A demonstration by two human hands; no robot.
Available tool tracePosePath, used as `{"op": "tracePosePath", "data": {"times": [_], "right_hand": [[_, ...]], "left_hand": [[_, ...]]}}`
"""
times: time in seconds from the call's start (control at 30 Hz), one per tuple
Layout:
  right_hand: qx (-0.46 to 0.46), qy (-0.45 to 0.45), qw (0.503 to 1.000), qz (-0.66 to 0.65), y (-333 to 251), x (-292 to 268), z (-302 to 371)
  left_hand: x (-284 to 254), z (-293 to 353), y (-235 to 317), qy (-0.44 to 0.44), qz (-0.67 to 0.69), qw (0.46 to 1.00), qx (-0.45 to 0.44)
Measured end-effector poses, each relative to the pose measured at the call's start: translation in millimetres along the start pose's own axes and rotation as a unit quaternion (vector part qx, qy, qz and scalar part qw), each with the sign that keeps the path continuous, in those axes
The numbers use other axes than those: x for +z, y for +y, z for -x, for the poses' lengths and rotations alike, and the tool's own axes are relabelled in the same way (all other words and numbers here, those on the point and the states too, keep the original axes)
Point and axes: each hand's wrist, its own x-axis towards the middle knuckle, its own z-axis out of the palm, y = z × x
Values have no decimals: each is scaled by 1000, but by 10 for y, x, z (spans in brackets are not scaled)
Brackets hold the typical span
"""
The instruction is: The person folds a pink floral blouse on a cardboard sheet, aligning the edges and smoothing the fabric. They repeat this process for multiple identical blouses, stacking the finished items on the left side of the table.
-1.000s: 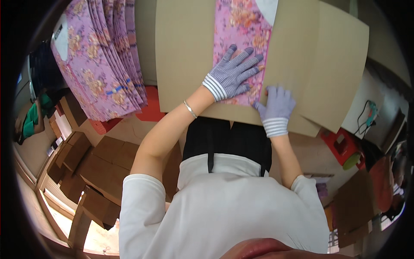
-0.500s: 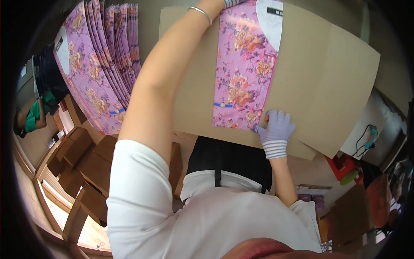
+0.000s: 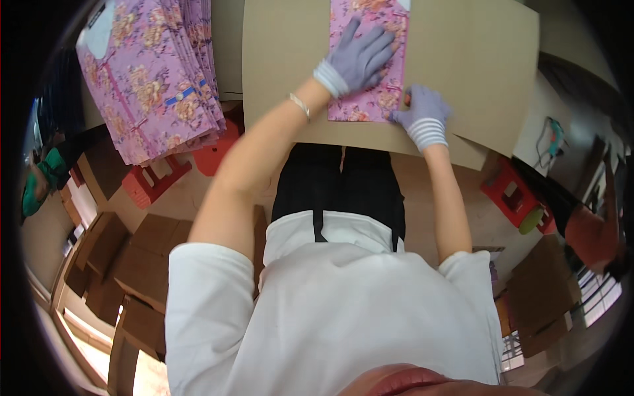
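Head view: both gloved hands flat on a pink floral folded garment lying on the cardboard-covered counter.
Left hand fingers splayed, pressing, gripping nothing; right hand fingers released, at the near right corner. Looks light, soft, floppy, probably slippery; take it at the edge under the fingertips.

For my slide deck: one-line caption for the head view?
Gloved left hand and right hand press a pink floral package on cardboard.

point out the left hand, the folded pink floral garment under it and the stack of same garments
left hand [image 3: 360, 61], head view, back of the glove
folded pink floral garment [image 3: 370, 105], head view, lower part
stack of garments [image 3: 148, 79], head view, top piece
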Motion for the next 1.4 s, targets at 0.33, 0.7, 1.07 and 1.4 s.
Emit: {"op": "tracePosePath", "data": {"times": [0.33,0.7,1.07,1.4], "right_hand": [[27,21,999,25,-68,124,-13],[-97,72,990,-74,196,155,414],[108,227,910,-329,2821,-555,-422],[-75,169,771,-610,1250,-1516,-805]], "left_hand": [[9,987,1369,-57,148,976,-152],[385,-248,-240,-20,-111,960,-256],[301,-446,-250,-48,-133,954,-266],[148,-472,-225,-28,-40,959,-278]]}}
